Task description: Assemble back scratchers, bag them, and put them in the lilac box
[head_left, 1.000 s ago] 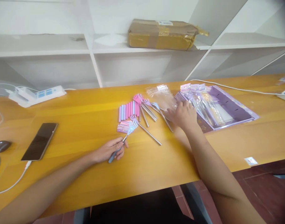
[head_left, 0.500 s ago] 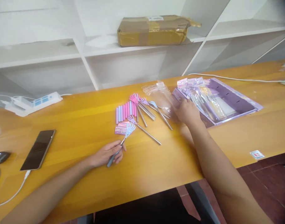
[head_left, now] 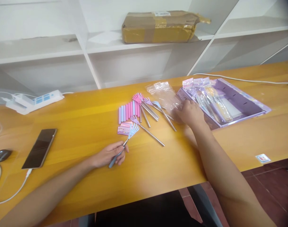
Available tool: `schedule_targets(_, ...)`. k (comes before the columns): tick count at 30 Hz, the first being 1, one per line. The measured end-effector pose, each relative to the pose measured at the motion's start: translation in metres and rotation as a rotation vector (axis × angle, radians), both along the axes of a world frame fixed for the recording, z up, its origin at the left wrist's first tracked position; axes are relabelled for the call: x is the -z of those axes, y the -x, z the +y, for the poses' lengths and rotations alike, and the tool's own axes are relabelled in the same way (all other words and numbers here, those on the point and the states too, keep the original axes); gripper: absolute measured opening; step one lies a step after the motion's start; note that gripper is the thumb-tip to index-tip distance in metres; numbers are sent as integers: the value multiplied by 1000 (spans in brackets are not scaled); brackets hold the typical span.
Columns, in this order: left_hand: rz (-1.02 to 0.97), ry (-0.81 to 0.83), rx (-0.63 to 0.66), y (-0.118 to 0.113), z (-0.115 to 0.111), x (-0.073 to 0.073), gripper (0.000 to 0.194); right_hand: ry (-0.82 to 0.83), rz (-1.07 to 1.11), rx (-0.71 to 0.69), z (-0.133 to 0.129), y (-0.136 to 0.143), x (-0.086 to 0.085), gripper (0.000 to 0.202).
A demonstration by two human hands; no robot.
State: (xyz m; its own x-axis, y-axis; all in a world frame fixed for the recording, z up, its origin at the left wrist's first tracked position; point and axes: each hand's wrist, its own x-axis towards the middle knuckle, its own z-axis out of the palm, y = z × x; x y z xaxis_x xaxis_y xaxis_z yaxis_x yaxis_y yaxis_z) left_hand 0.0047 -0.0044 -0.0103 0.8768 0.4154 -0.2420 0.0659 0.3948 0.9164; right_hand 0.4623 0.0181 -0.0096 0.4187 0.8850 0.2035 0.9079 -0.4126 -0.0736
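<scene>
My left hand (head_left: pixel 114 154) is closed around the grey-blue handle of a light-blue back scratcher (head_left: pixel 133 131), its hand-shaped head pointing up and away. My right hand (head_left: pixel 190 113) reaches to the clear plastic bags (head_left: pixel 164 94), fingers curled down at their right edge, partly hidden. Between the hands lies a purple-headed back scratcher (head_left: pixel 149 135) with a bare metal rod. Behind it are more rods with pink, purple and blue heads (head_left: pixel 137 98). A row of pink, purple and blue handle sleeves (head_left: pixel 129 111) sits beside them, with small printed cards (head_left: pixel 125 128) in front.
On the right stands an open purple box (head_left: pixel 243 97) with bagged back scratchers (head_left: pixel 214 104) inside. A phone (head_left: pixel 40 148) on a cable, a mouse (head_left: pixel 1 155) and a power strip (head_left: pixel 37 101) lie on the left. A taped carton (head_left: pixel 158 27) rests on the shelf behind.
The whole view has shifted slightly. The top of the plastic bags has changed shape a little near my right hand. My left hand still grips the blue back scratcher.
</scene>
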Motion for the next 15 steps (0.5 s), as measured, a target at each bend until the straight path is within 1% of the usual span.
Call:
schedule_targets(4,6,-7,-3,0,0,-3,39,-17,31,32,-1,2,-3,55)
schedule_targets(9,3,4,1,0,1,-2,39,-127,104,77,-4,7,-12,54)
schedule_targets(12,-3,3,0,0,0,-1,37,-276,143,58,-3,16,-19,47)
schedule_targets(14,-21,-9,-16,0,-1,0,35,-413,180,-9,-2,26,-21,44)
schedule_targets(15,-35,-19,-31,-1,-2,1,34,-474,217,-67,-2,33,-22,43)
